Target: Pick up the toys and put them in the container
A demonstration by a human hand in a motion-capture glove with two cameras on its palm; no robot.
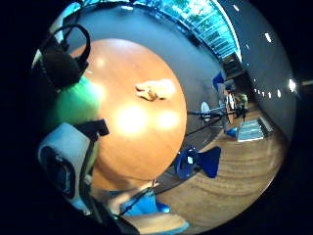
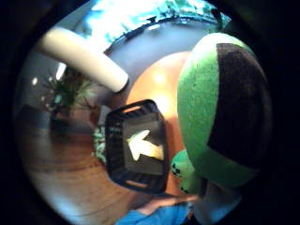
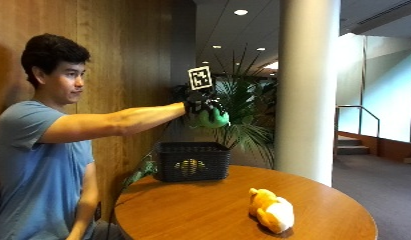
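Carry step, mid-transfer. Right hand [image 3: 204, 111] is curled around a green toy [image 3: 211, 119], a plush with black patches, arm stretched out level, well above the worktop [image 3: 211, 215].

Position: in the outside view the hand and toy hang above the black mesh container [image 3: 192, 161], over its right end, well clear of the rim. The thumb side palm view agrees: the container's open mouth sits just beside the toy, not squarely beneath it.

Container stands at the far-left edge of the worktop. 1 yellowish toy [image 2: 144, 145] already lies on its floor, also visible through the mesh in the outside view.

1 more toy remains out: a yellow-and-white plush [image 3: 271, 210] lying on its side on the near-right part of the worktop, well apart from the container.

Judgement: 1 of 3 in, 1 in the air, 1 waiting, so roughly mid-task.

Next move calls for:
- shift the hand a little left so the toy centres over the opening
- lower toward the rim, or just open the fingers; it's soft, so a drop should be harmless
- the toy looks bulky against the opening, so an off-centre release could catch the right rim and roll out onto the worktop
- then go for the yellow-and-white plush.
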